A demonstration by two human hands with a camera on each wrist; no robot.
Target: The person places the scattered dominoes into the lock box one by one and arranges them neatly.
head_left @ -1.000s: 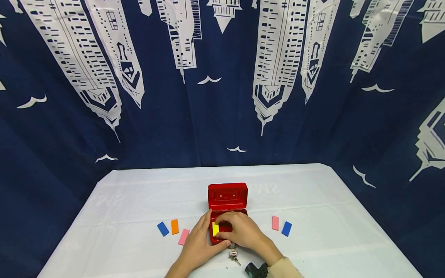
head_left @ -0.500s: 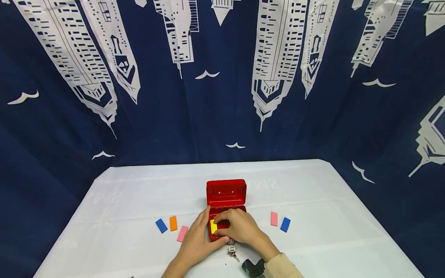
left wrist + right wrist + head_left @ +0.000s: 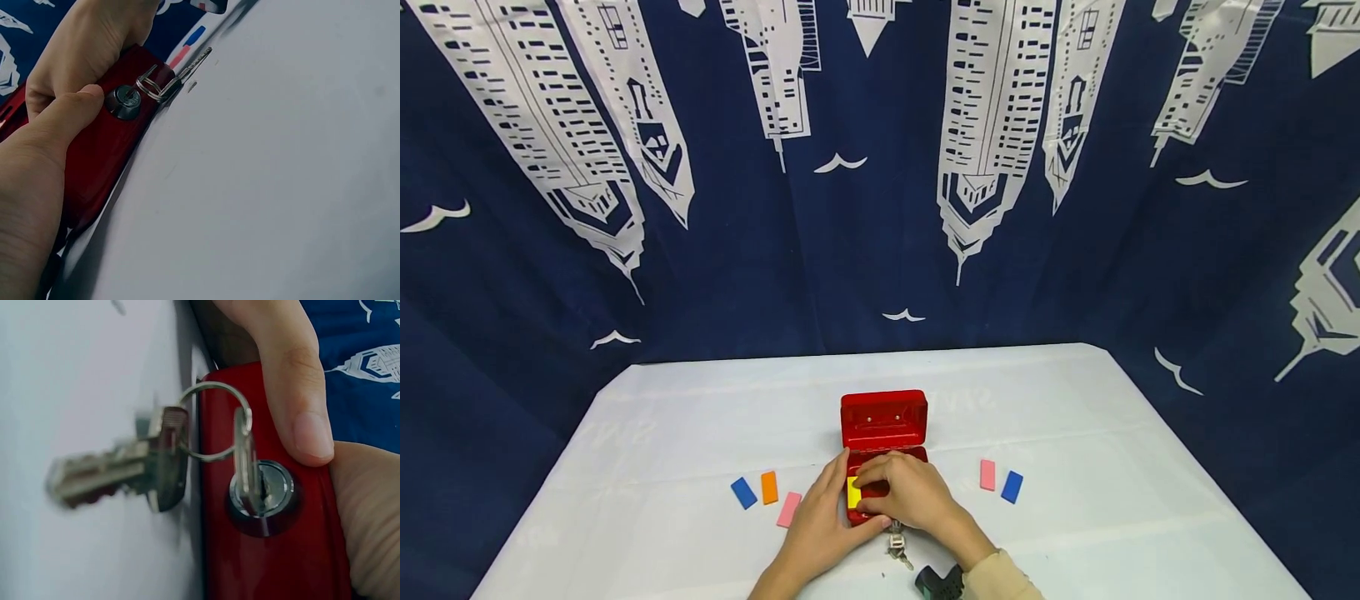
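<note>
A small red cash box point(image 3: 883, 421) stands on the table with its lid raised. My left hand point(image 3: 827, 523) holds its near left corner, fingers along the left side and thumb point(image 3: 81, 103) across the front. Inside the box, the thumb and fingers of my right hand point(image 3: 913, 496) pinch a yellow block point(image 3: 853, 493) close to the left wall; the left wrist and right wrist views do not show this block. One key point(image 3: 247, 469) sits in the round lock point(image 3: 275, 500) on the front. A ring point(image 3: 215, 387) links it to a second key point(image 3: 100, 475), which hangs free.
Left of the box lie blue point(image 3: 744, 492), orange point(image 3: 769, 487) and pink point(image 3: 788, 509) blocks. On its right are another pink block point(image 3: 987, 475) and another blue block point(image 3: 1012, 487). A dark wrist device point(image 3: 938, 583) shows beside the right sleeve point(image 3: 1000, 577). Behind the table hangs a navy cloth point(image 3: 865, 250).
The head view has shifted slightly. The yellow block has moved a little left inside the box with my right hand. My left hand keeps its place on the box.
</note>
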